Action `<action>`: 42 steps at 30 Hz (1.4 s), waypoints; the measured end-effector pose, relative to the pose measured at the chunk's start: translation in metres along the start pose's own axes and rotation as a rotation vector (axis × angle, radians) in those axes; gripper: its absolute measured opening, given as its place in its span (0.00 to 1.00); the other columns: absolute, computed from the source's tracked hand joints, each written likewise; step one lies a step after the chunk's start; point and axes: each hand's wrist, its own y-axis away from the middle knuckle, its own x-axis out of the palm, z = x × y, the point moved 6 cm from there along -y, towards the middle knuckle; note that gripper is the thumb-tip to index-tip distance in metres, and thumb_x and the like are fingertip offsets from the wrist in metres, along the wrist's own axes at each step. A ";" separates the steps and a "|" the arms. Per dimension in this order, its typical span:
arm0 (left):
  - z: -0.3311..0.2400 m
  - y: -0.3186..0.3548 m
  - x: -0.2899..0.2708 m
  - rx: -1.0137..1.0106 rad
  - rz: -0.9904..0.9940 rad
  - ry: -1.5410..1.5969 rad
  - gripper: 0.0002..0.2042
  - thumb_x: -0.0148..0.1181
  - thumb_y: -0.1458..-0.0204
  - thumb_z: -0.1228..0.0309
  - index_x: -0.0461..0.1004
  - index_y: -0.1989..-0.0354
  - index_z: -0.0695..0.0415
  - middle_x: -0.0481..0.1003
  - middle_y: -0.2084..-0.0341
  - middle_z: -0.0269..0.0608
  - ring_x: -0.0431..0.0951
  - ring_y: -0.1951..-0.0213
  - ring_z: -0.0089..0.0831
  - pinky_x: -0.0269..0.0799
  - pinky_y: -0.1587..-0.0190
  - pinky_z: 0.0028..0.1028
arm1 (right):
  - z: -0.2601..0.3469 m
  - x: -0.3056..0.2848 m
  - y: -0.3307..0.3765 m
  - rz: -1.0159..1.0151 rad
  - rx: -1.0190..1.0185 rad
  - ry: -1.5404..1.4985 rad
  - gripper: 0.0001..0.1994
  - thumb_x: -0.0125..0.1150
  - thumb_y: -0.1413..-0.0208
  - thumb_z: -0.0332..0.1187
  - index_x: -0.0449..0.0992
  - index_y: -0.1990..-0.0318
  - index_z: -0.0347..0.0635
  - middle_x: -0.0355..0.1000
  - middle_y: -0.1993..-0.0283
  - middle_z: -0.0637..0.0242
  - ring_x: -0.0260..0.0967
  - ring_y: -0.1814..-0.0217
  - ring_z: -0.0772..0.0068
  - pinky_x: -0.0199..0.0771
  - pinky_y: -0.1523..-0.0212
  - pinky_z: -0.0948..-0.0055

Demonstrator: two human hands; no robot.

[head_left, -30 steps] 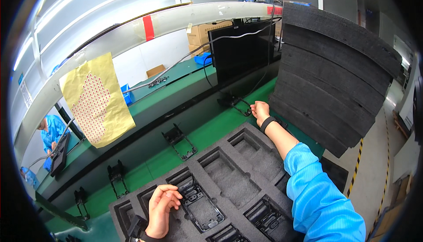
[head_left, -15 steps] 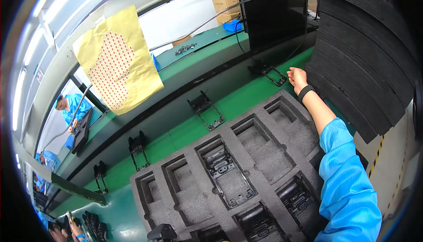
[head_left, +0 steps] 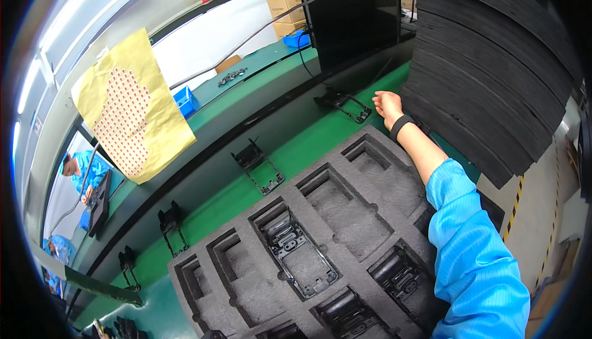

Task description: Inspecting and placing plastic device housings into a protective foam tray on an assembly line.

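My right hand (head_left: 388,108) reaches out at the far right of the bench, with a black band around its wrist. Its fingers are curled in, and whatever they may hold is hidden. Just left of it a black plastic frame part (head_left: 350,104) stands on the green bench top, with a small gap to the fingers. Below my forearm lies a grey foam tray (head_left: 290,191) with cut-out pockets. One black frame part (head_left: 302,256) lies in a middle pocket, and more sit in the near row. My left hand is out of sight.
A tall stack of black foam sheets (head_left: 487,74) rises at the right. More frame parts (head_left: 259,166) stand along the bench's back. Behind are a black monitor (head_left: 354,27), a blue bin (head_left: 185,101) and a hanging yellow sheet (head_left: 135,111). A co-worker (head_left: 86,172) sits far left.
The view has shifted, so the bench and stack appear further left. My right hand stays curled beside the far frame part. A black object at the lower edge has mostly left the picture.
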 end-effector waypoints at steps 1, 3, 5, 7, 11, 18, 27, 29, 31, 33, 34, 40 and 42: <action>0.002 -0.001 0.001 -0.029 0.003 0.018 0.17 0.46 0.34 0.60 0.66 0.41 0.50 0.76 0.59 0.64 0.77 0.60 0.59 0.70 0.58 0.54 | 0.001 0.000 0.000 -0.002 -0.002 0.007 0.12 0.46 0.44 0.25 0.78 0.60 0.41 0.75 0.68 0.67 0.70 0.70 0.79 0.70 0.70 0.77; 0.004 -0.001 0.001 0.001 -0.008 0.025 0.17 0.48 0.35 0.59 0.68 0.43 0.53 0.76 0.59 0.63 0.77 0.61 0.58 0.70 0.58 0.52 | -0.001 -0.002 -0.002 -0.004 -0.003 0.014 0.12 0.46 0.44 0.25 0.78 0.60 0.41 0.75 0.68 0.67 0.70 0.69 0.79 0.70 0.68 0.77; 0.007 0.001 -0.002 0.018 0.005 0.002 0.18 0.51 0.38 0.58 0.72 0.49 0.59 0.75 0.57 0.60 0.77 0.62 0.54 0.70 0.58 0.49 | 0.001 -0.003 -0.004 -0.004 -0.016 0.018 0.11 0.46 0.43 0.26 0.78 0.60 0.41 0.75 0.68 0.67 0.69 0.69 0.79 0.70 0.68 0.76; 0.017 0.007 -0.019 0.062 0.105 -0.124 0.21 0.52 0.42 0.57 0.76 0.56 0.66 0.76 0.56 0.56 0.76 0.65 0.50 0.70 0.59 0.45 | 0.005 0.008 -0.002 0.018 -0.011 -0.019 0.11 0.46 0.43 0.26 0.78 0.61 0.42 0.75 0.68 0.68 0.69 0.70 0.79 0.70 0.68 0.77; 0.059 0.020 -0.095 -0.462 -0.047 -1.026 0.14 0.63 0.50 0.71 0.75 0.54 0.58 0.75 0.53 0.45 0.71 0.47 0.43 0.63 0.40 0.42 | 0.031 0.004 0.006 0.033 0.119 -0.254 0.07 0.52 0.42 0.30 0.78 0.66 0.44 0.76 0.70 0.70 0.68 0.74 0.82 0.69 0.69 0.80; 0.105 0.064 -0.134 -0.735 -0.132 -1.502 0.31 0.66 0.55 0.68 0.63 0.41 0.58 0.54 0.34 0.57 0.49 0.32 0.55 0.48 0.30 0.45 | 0.120 0.077 0.193 0.796 -0.350 0.145 0.11 0.55 0.44 0.31 0.76 0.55 0.39 0.76 0.67 0.68 0.70 0.69 0.78 0.72 0.66 0.76; 0.115 0.060 -0.141 -1.047 -0.033 -1.841 0.39 0.60 0.55 0.66 0.54 0.35 0.74 0.51 0.34 0.72 0.52 0.31 0.59 0.49 0.29 0.40 | 0.138 -0.060 0.442 1.144 -1.310 1.339 0.24 0.64 0.49 0.39 0.70 0.46 0.38 0.64 0.57 0.62 0.64 0.57 0.64 0.66 0.60 0.70; 0.128 0.050 -0.145 -1.212 0.084 -1.951 0.41 0.64 0.59 0.66 0.56 0.37 0.78 0.54 0.35 0.72 0.58 0.34 0.61 0.61 0.33 0.38 | 0.135 -0.092 0.443 1.175 -1.190 1.358 0.30 0.67 0.51 0.40 0.68 0.42 0.38 0.64 0.54 0.60 0.64 0.53 0.63 0.66 0.57 0.68; 0.133 0.043 -0.138 -1.228 0.176 -2.058 0.41 0.67 0.61 0.68 0.58 0.38 0.78 0.51 0.33 0.69 0.65 0.40 0.67 0.72 0.43 0.38 | 0.127 -0.119 0.436 1.160 -0.998 1.337 0.33 0.68 0.53 0.36 0.66 0.39 0.37 0.63 0.48 0.53 0.63 0.46 0.54 0.66 0.48 0.63; 0.144 0.032 -0.141 -1.336 0.298 -2.115 0.40 0.68 0.62 0.68 0.61 0.39 0.78 0.47 0.31 0.65 0.68 0.44 0.72 0.78 0.50 0.38 | 0.120 -0.130 0.432 1.134 -0.938 1.334 0.33 0.68 0.53 0.34 0.65 0.38 0.36 0.62 0.46 0.50 0.62 0.45 0.51 0.66 0.45 0.60; 0.146 0.028 -0.141 -1.396 0.335 -2.117 0.38 0.68 0.60 0.69 0.63 0.39 0.75 0.47 0.30 0.65 0.71 0.46 0.69 0.80 0.53 0.38 | 0.120 -0.133 0.430 1.113 -0.912 1.302 0.32 0.66 0.53 0.31 0.64 0.38 0.35 0.62 0.46 0.48 0.62 0.44 0.49 0.65 0.44 0.59; 0.169 0.080 -0.214 -1.058 -0.474 -2.384 0.28 0.66 0.56 0.71 0.73 0.42 0.61 0.53 0.33 0.69 0.78 0.51 0.60 0.81 0.58 0.39 | 0.117 -0.119 0.447 1.067 -1.149 1.358 0.32 0.58 0.58 0.23 0.65 0.38 0.32 0.63 0.46 0.45 0.63 0.46 0.48 0.64 0.42 0.58; 0.174 0.021 -0.158 -1.166 0.514 -2.279 0.22 0.65 0.57 0.70 0.78 0.51 0.62 0.62 0.38 0.68 0.80 0.55 0.59 0.81 0.59 0.41 | 0.112 -0.130 0.432 1.003 -1.119 1.547 0.32 0.59 0.59 0.24 0.65 0.40 0.27 0.63 0.47 0.44 0.64 0.50 0.51 0.64 0.43 0.60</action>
